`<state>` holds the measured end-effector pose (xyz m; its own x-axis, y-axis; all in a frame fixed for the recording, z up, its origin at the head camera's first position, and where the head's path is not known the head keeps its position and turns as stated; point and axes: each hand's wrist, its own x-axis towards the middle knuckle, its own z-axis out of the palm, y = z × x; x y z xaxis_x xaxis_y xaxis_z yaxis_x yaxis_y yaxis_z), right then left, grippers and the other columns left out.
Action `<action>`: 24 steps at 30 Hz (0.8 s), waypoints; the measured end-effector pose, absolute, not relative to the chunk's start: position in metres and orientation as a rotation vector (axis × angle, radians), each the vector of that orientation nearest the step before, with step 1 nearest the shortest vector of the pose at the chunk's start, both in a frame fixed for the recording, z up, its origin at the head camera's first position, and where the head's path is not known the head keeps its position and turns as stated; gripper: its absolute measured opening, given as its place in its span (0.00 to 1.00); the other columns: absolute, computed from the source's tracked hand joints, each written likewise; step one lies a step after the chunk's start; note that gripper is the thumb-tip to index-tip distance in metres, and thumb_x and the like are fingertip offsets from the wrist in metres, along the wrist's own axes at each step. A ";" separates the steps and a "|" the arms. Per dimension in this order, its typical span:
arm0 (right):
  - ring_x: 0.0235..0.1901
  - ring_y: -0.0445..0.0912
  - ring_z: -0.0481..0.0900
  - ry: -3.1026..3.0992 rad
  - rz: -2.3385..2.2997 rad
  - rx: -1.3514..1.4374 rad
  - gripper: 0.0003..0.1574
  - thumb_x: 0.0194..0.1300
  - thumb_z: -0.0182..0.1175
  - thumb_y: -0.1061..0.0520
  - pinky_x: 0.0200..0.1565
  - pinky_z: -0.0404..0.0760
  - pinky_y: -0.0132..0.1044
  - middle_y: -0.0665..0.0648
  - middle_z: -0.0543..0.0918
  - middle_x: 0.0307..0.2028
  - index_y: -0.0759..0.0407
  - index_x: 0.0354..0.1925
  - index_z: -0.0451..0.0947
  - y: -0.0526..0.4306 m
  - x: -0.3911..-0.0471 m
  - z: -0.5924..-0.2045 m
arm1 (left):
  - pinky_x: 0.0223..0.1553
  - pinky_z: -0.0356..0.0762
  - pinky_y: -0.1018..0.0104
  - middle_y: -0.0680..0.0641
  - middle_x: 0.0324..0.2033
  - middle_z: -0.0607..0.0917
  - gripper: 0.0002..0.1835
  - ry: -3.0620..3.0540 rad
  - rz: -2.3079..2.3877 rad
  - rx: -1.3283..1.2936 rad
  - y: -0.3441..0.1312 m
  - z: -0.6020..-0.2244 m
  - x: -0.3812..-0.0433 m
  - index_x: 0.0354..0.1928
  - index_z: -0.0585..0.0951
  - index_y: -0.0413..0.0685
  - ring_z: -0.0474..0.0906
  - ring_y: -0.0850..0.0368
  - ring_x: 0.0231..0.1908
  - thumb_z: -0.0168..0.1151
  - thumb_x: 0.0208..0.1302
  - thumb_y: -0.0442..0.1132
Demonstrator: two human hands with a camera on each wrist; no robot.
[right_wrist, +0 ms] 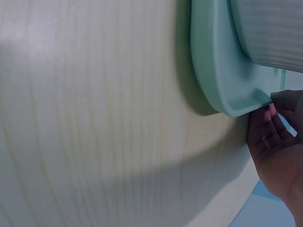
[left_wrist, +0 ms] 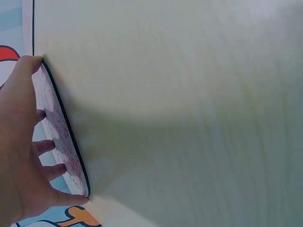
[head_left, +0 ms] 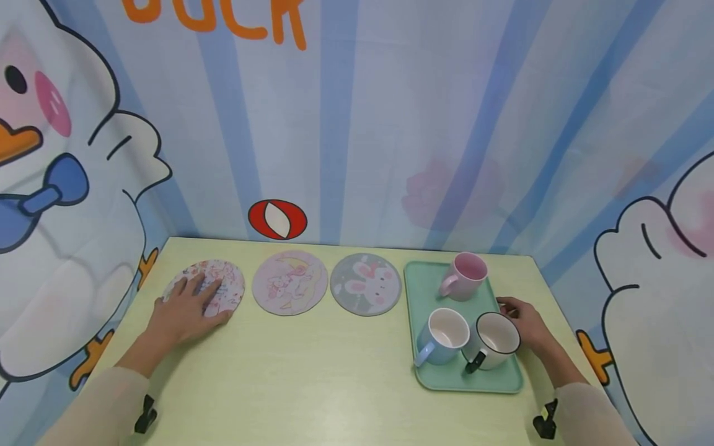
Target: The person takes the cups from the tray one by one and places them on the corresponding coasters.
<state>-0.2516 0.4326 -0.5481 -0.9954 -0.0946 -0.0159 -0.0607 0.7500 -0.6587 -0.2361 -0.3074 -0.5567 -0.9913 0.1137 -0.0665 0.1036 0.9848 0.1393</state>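
My left hand (head_left: 184,310) lies spread over a round floral mat (head_left: 230,286) at the table's left. In the left wrist view, its thumb and little finger reach opposite edges of the mat (left_wrist: 57,127). At the right, my right hand (head_left: 527,325) pinches the side rim of a green tray (head_left: 421,282), thumb at the top of the rim (right_wrist: 208,71). On the tray stand a pink mug (head_left: 460,286), a light blue mug (head_left: 437,348) and a white mug (head_left: 493,358) with a black rim and handle.
Between the floral mat and the tray lie a pink round mat (head_left: 290,283) and a grey round mat (head_left: 365,284) with a rabbit. A striped blue curtain (head_left: 374,124) hangs behind the pale yellow table (head_left: 307,371).
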 end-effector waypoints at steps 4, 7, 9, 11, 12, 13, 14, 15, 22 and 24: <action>0.39 0.48 0.79 2.898 -1.089 -0.131 0.25 0.78 0.59 0.61 0.40 0.78 0.40 0.64 0.82 0.43 0.77 0.65 0.73 0.434 -0.252 -0.549 | 0.59 0.53 0.10 0.28 0.79 0.54 0.53 3.040 0.234 0.156 -0.308 -0.556 -0.243 0.82 0.62 0.48 0.46 0.17 0.75 0.50 0.68 0.79; 0.38 0.47 0.78 2.901 -1.090 -0.132 0.25 0.79 0.59 0.61 0.40 0.77 0.40 0.64 0.82 0.42 0.77 0.65 0.74 0.434 -0.253 -0.549 | 0.60 0.53 0.10 0.27 0.79 0.54 0.53 3.036 0.240 0.149 -0.307 -0.555 -0.248 0.81 0.62 0.47 0.45 0.18 0.75 0.51 0.68 0.78; 0.38 0.47 0.79 2.902 -1.092 -0.128 0.25 0.78 0.59 0.61 0.40 0.77 0.39 0.64 0.82 0.42 0.77 0.65 0.74 0.434 -0.252 -0.550 | 0.60 0.52 0.10 0.27 0.79 0.54 0.53 3.035 0.244 0.150 -0.308 -0.554 -0.251 0.81 0.62 0.47 0.45 0.18 0.75 0.51 0.68 0.78; 0.38 0.48 0.79 2.896 -1.102 -0.125 0.25 0.78 0.59 0.62 0.40 0.77 0.39 0.64 0.82 0.43 0.77 0.65 0.74 0.434 -0.252 -0.550 | 0.60 0.52 0.10 0.27 0.79 0.54 0.53 3.034 0.251 0.147 -0.308 -0.553 -0.254 0.81 0.62 0.47 0.45 0.17 0.75 0.52 0.68 0.77; 0.38 0.48 0.79 2.894 -1.106 -0.126 0.25 0.78 0.59 0.62 0.40 0.77 0.39 0.64 0.82 0.42 0.78 0.65 0.74 0.434 -0.252 -0.550 | 0.60 0.51 0.10 0.27 0.79 0.53 0.53 3.033 0.256 0.144 -0.308 -0.553 -0.255 0.81 0.62 0.47 0.45 0.17 0.75 0.52 0.68 0.77; 0.38 0.48 0.79 2.892 -1.110 -0.125 0.25 0.78 0.59 0.62 0.39 0.77 0.39 0.64 0.82 0.42 0.78 0.65 0.74 0.434 -0.252 -0.550 | 0.60 0.51 0.10 0.27 0.79 0.53 0.53 3.033 0.261 0.139 -0.308 -0.552 -0.257 0.81 0.62 0.47 0.45 0.17 0.75 0.52 0.68 0.77; 0.38 0.48 0.79 2.891 -1.111 -0.123 0.24 0.78 0.58 0.62 0.40 0.77 0.39 0.64 0.82 0.42 0.77 0.65 0.74 0.434 -0.253 -0.550 | 0.60 0.50 0.09 0.27 0.79 0.53 0.53 3.031 0.267 0.133 -0.308 -0.552 -0.258 0.81 0.62 0.47 0.44 0.17 0.75 0.52 0.68 0.77; 0.38 0.48 0.79 2.890 -1.112 -0.122 0.24 0.78 0.58 0.62 0.40 0.76 0.39 0.64 0.82 0.42 0.77 0.65 0.74 0.434 -0.253 -0.551 | 0.60 0.49 0.09 0.27 0.79 0.53 0.53 3.030 0.268 0.126 -0.308 -0.552 -0.259 0.81 0.62 0.47 0.44 0.17 0.75 0.52 0.68 0.78; 0.37 0.46 0.78 2.897 -1.113 -0.118 0.23 0.77 0.58 0.64 0.39 0.76 0.36 0.63 0.82 0.41 0.77 0.64 0.74 0.435 -0.255 -0.552 | 0.61 0.47 0.09 0.28 0.80 0.52 0.54 3.023 0.275 0.105 -0.308 -0.555 -0.264 0.82 0.61 0.48 0.43 0.17 0.76 0.50 0.68 0.79; 0.36 0.46 0.78 2.895 -1.121 -0.128 0.23 0.77 0.59 0.64 0.38 0.76 0.36 0.63 0.82 0.41 0.78 0.64 0.74 0.435 -0.254 -0.551 | 0.60 0.47 0.09 0.28 0.80 0.52 0.54 3.023 0.277 0.101 -0.308 -0.555 -0.265 0.82 0.61 0.48 0.43 0.17 0.76 0.50 0.68 0.79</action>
